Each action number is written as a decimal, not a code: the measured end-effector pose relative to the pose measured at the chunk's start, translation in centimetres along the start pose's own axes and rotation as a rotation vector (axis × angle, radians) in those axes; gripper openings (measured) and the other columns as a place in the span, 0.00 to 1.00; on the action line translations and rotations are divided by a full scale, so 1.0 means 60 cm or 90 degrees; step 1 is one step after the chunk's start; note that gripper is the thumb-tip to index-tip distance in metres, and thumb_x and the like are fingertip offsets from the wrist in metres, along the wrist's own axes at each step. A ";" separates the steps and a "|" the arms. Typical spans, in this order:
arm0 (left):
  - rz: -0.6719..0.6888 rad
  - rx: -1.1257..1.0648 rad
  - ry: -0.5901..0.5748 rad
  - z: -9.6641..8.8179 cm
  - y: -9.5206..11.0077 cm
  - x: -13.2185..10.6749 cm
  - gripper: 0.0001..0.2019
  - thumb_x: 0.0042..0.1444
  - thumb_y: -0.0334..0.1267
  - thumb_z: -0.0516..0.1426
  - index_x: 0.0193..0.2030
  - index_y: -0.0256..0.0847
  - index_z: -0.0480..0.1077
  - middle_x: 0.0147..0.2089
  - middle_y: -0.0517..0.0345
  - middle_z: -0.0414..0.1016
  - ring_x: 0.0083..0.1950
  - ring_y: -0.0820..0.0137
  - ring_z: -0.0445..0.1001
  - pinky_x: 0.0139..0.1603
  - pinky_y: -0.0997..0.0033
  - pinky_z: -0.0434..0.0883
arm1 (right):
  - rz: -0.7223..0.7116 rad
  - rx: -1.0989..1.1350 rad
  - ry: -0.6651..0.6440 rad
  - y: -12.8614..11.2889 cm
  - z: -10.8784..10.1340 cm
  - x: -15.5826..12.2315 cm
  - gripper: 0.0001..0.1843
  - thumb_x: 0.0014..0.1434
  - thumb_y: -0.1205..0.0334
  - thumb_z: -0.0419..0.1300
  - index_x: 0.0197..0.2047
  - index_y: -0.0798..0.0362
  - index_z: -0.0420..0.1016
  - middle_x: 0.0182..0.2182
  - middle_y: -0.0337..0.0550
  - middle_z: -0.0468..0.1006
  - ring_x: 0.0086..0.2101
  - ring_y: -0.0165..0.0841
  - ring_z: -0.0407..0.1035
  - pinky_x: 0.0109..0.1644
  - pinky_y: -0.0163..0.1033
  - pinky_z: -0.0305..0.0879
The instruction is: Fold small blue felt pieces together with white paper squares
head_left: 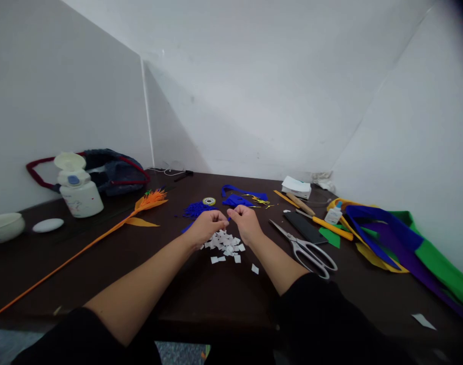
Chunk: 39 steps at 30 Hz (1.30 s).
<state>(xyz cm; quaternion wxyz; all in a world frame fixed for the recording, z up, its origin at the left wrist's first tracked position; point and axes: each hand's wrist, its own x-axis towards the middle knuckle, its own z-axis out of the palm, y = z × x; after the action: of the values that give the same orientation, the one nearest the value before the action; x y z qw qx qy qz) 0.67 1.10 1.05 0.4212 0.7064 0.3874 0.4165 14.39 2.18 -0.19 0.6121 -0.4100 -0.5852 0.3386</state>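
My left hand and my right hand meet over the middle of the table, fingertips almost touching. Each is closed in a pinch. A hint of blue shows between the fingertips, but the piece is too small to make out. Below them lies a loose heap of small white paper squares, partly hidden by my left hand. Just beyond are a pile of thin blue strips, a round white and yellow spool and cut blue pieces with small yellow bits.
Scissors lie right of my right hand, near a dark flat phone-like object, a yellow-handled cutter and a small glue bottle. Coloured sheets spread far right. An orange flower, white bottle and bowl stand left.
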 end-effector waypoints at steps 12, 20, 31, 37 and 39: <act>0.070 0.258 0.131 0.004 0.002 -0.001 0.06 0.42 0.35 0.52 0.19 0.38 0.59 0.20 0.66 0.61 0.23 0.77 0.58 0.25 0.76 0.55 | -0.023 -0.112 0.067 -0.001 0.021 -0.003 0.17 0.44 0.52 0.55 0.16 0.53 0.55 0.14 0.31 0.55 0.20 0.25 0.49 0.23 0.31 0.48; 0.100 0.511 0.195 0.013 0.022 -0.011 0.04 0.42 0.34 0.52 0.20 0.39 0.62 0.22 0.62 0.67 0.29 0.71 0.64 0.36 0.69 0.53 | -0.020 -0.140 0.073 0.001 0.022 -0.006 0.18 0.45 0.50 0.54 0.16 0.53 0.55 0.14 0.32 0.55 0.20 0.25 0.49 0.23 0.32 0.47; 0.115 0.523 0.164 0.013 0.021 -0.011 0.04 0.43 0.35 0.53 0.22 0.40 0.65 0.23 0.63 0.68 0.30 0.71 0.64 0.40 0.66 0.50 | -0.008 -0.144 0.104 0.004 0.009 -0.001 0.21 0.46 0.49 0.54 0.15 0.53 0.50 0.14 0.31 0.50 0.19 0.25 0.46 0.22 0.32 0.46; 0.133 0.563 0.174 0.019 0.022 -0.012 0.04 0.43 0.35 0.53 0.21 0.39 0.63 0.22 0.62 0.66 0.31 0.71 0.63 0.43 0.63 0.49 | -0.005 -0.124 0.107 0.006 0.014 -0.003 0.21 0.46 0.49 0.54 0.15 0.52 0.50 0.14 0.31 0.50 0.19 0.25 0.46 0.22 0.32 0.46; 0.132 0.567 0.178 0.021 0.020 -0.012 0.04 0.43 0.34 0.53 0.21 0.39 0.63 0.22 0.62 0.66 0.31 0.71 0.63 0.44 0.62 0.49 | -0.002 -0.122 0.103 0.005 0.016 -0.004 0.21 0.45 0.49 0.54 0.15 0.52 0.50 0.14 0.31 0.50 0.19 0.25 0.46 0.22 0.32 0.46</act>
<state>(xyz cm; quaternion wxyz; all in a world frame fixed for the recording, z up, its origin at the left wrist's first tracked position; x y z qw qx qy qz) 1.82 -0.31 1.60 -0.0223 0.7901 0.5089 0.3410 13.44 2.22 -0.60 0.6157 -0.4921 -0.5642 0.2460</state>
